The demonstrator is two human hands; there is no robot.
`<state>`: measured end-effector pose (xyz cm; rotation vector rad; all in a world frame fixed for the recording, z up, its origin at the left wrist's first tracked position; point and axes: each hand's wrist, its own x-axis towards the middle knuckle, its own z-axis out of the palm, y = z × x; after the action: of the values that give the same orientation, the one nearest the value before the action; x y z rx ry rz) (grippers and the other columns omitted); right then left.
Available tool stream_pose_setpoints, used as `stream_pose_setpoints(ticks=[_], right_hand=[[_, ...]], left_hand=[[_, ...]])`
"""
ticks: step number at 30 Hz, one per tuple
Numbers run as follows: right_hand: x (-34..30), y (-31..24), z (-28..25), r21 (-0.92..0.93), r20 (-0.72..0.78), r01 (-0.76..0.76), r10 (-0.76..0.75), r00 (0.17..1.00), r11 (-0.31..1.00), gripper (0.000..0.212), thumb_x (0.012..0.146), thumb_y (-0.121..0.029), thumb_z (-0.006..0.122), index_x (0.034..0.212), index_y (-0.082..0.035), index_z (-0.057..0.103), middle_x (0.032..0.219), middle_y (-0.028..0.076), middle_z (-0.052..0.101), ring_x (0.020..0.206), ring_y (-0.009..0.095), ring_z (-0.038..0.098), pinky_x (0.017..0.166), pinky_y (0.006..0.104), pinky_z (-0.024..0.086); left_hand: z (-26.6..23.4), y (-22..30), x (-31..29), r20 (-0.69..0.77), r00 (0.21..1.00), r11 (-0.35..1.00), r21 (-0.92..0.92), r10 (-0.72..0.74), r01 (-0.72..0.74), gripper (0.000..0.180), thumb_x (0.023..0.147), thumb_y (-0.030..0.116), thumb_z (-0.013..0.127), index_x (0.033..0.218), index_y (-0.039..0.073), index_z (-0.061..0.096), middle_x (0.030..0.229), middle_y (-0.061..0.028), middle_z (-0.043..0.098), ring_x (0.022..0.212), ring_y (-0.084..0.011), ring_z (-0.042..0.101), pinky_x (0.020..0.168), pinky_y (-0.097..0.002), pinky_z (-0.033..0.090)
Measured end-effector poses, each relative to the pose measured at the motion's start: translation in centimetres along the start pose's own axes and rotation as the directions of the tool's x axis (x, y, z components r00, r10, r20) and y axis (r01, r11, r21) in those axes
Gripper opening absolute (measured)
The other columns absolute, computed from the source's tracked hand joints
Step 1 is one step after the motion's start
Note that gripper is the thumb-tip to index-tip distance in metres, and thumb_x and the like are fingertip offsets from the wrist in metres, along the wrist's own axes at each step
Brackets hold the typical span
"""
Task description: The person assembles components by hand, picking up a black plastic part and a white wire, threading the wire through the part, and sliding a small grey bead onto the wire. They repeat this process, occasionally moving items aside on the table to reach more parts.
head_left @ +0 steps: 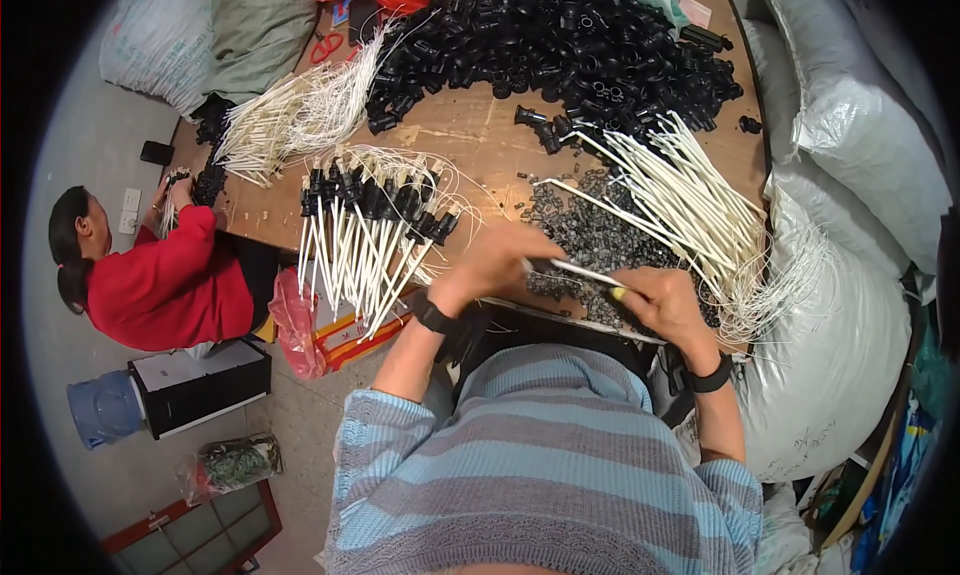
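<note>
The white rod (587, 272) hangs in the air over the near edge of the table (470, 125), stretched between this person's two hands. The right hand (662, 300) pinches one end between thumb and fingers; the left hand (500, 260) is at the other end, but it's blurred, and I can't tell how tightly it closes. Small dark clips (590, 215) lie scattered just beyond the rod, and a sheaf of loose white rods (690, 190) lies partly over them, crowding the right hand's side. Left of the left hand, white stems with black sockets (345, 240) poke over the edge. A black heap of fittings (560, 35) fills the far side. Bulging white sacks (830, 365) hem in the right; across the left corner, a co-worker in red (170, 290) handles small pieces.
</note>
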<state>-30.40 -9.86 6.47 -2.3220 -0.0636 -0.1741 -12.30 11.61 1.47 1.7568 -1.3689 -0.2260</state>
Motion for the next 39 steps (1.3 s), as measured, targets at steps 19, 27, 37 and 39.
stream_pose_setpoints(ticks=[19, 27, 37, 39], right_hand=[[2.3, -1.1, 4.1, -0.172, -0.075, -0.007, -0.006, 0.997, 0.985, 0.033, 0.073, -0.016, 0.077, 0.096, -0.009, 0.055, 0.070, 0.011, 0.057, 0.057, 0.028, 0.058, 0.053, 0.0354, 0.046], [1.4, -0.5, 4.0, -0.169, -0.248, -0.135, 0.091, 0.964, 0.976, 0.015, 0.076, -0.007, 0.067, 0.091, -0.009, 0.069, 0.067, 0.012, 0.062, 0.055, 0.026, 0.061, 0.050, 0.0347, 0.046], [1.8, -0.3, 4.2, -0.145, -0.188, -0.077, 0.049, 0.981, 0.986, 0.016, 0.076, -0.006, 0.066, 0.091, -0.008, 0.069, 0.068, 0.012, 0.062, 0.058, 0.028, 0.062, 0.052, 0.0351, 0.048], [1.8, -0.2, 4.5, -0.113, -0.189, -0.066, 0.044, 0.981, 0.991, 0.016, 0.077, -0.006, 0.065, 0.093, -0.008, 0.068, 0.068, 0.012, 0.062, 0.058, 0.028, 0.062, 0.052, 0.0357, 0.048]], left_hand=[[4.0, 4.9, 1.2, 0.012, 0.746, 0.605, -0.575, -0.666, 0.551, 0.018, 0.084, 0.008, 0.063, 0.100, 0.002, 0.068, 0.066, 0.0015, 0.062, 0.057, -0.0055, 0.055, 0.050, -0.0229, 0.044], [3.3, 4.1, 0.2, -0.090, 0.882, 0.883, -0.137, -0.463, 0.450, 0.038, 0.074, -0.004, 0.058, 0.111, 0.002, 0.059, 0.094, -0.0155, 0.061, 0.092, -0.0301, 0.059, 0.083, -0.0361, 0.046], [3.1, 4.6, 0.5, 0.029, 0.941, 0.941, -0.009, -0.337, 0.337, 0.045, 0.071, -0.007, 0.052, 0.115, 0.002, 0.056, 0.103, -0.0188, 0.060, 0.101, -0.0380, 0.056, 0.087, -0.0416, 0.044], [3.3, 4.5, 0.5, 0.061, 0.943, 0.944, -0.015, -0.329, 0.330, 0.045, 0.071, -0.007, 0.052, 0.115, 0.002, 0.056, 0.104, -0.0192, 0.060, 0.100, -0.0381, 0.057, 0.085, -0.0415, 0.045]])
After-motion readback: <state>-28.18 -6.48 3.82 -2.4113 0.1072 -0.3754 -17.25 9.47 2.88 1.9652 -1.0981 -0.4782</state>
